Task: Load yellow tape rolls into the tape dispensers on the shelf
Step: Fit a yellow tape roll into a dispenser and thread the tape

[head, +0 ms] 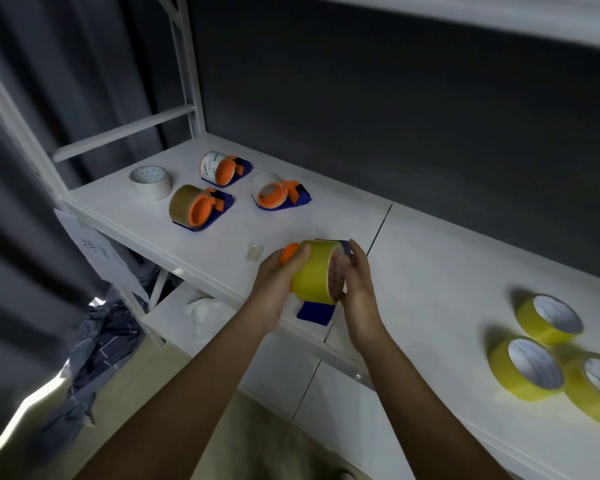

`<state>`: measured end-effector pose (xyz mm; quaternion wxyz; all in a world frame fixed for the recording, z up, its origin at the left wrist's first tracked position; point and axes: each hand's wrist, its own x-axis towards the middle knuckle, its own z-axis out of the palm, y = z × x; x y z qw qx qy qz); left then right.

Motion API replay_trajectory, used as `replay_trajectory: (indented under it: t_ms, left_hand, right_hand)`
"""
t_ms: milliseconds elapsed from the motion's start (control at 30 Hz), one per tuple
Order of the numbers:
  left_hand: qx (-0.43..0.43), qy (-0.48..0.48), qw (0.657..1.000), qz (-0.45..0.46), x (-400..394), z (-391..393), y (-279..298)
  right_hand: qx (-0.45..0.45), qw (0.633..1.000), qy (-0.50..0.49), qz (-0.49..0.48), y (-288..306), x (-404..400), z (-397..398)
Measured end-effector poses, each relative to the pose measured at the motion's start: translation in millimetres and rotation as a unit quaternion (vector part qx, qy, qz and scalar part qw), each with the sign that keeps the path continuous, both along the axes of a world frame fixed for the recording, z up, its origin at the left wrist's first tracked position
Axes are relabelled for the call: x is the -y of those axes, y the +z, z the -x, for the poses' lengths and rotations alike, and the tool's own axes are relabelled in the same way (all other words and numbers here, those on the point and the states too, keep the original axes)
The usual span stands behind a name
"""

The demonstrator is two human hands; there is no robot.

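Centre of frame: both hands hold one yellow roll (314, 271) over the front edge of the white shelf (430, 265). Left hand (278, 282) is curled round the roll's left side, thumb across the top, also covering an orange hub (288, 252) that pokes out there. Right hand (355, 275) has fingers curved against the roll's open end, gripping it. A blue dispenser (314, 311) plate shows below the roll and behind its top; whether the roll is fully seated on the hub I cannot tell.

Roll: glossy yellow band, pale printed core.

Right of frame, lower: three spare yellow rolls (548, 358) lie flat on the shelf, touching in a cluster, white cores up.

Upper left: three loaded dispensers (236, 188), blue bases, orange hubs; one carries brown tape, two whitish. A loose white roll (150, 181) lies flat beside them. Small clear scrap (254, 251) left of the hands.

Shelf surface smooth, matte white, with a dark seam
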<state>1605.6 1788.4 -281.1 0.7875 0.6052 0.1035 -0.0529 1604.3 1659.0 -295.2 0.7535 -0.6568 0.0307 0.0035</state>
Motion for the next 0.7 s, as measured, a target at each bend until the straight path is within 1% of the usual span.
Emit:
replay_trajectory:
  t_ms: [67, 133, 200, 267, 333, 400, 467, 567, 633, 700]
  left_hand:
    - [-0.009, 0.026, 0.999, 0.036, -0.5, -3.5, 4.3]
    - [-0.009, 0.043, 0.998, 0.051, -0.6, -5.3, 7.4]
    - [-0.001, 0.054, 0.997, 0.051, -1.4, -4.9, 10.6]
    - [0.014, 0.054, 0.997, 0.057, -3.2, -4.3, 12.0]
    - [0.029, 0.048, 0.996, 0.076, -5.2, -2.7, 12.6]
    - [0.038, 0.044, 0.993, 0.100, -6.5, -1.2, 13.2]
    - [0.037, 0.035, 0.992, 0.119, -6.8, -0.1, 15.1]
    - [0.054, 0.006, 0.992, 0.115, -8.1, 0.9, 16.9]
    - [0.061, -0.022, 0.994, 0.093, -10.6, 1.4, 16.5]
    - [0.051, -0.043, 0.996, 0.050, -14.7, 1.1, 14.6]
  right_hand:
    - [0.018, 0.995, -0.057, 0.078, -4.7, 2.7, 1.9]
    - [-0.003, 0.992, -0.067, 0.106, -7.7, 1.5, 4.2]
    - [-0.059, 0.995, -0.036, 0.079, -4.3, -3.2, 3.1]
    - [-0.112, 0.993, -0.027, 0.015, 4.3, -7.9, -1.1]
    - [-0.146, 0.988, -0.021, -0.038, 10.7, -11.6, -5.7]
    - [-0.164, 0.984, 0.014, -0.062, 15.2, -15.5, -6.8]
    - [-0.170, 0.978, 0.055, -0.105, 18.4, -19.7, -6.1]
    - [-0.152, 0.969, 0.065, -0.185, 21.2, -22.5, -6.2]
    - [-0.131, 0.970, 0.064, -0.193, 21.4, -20.7, -7.0]
    - [-0.110, 0.978, 0.060, -0.164, 21.5, -17.6, -8.2]
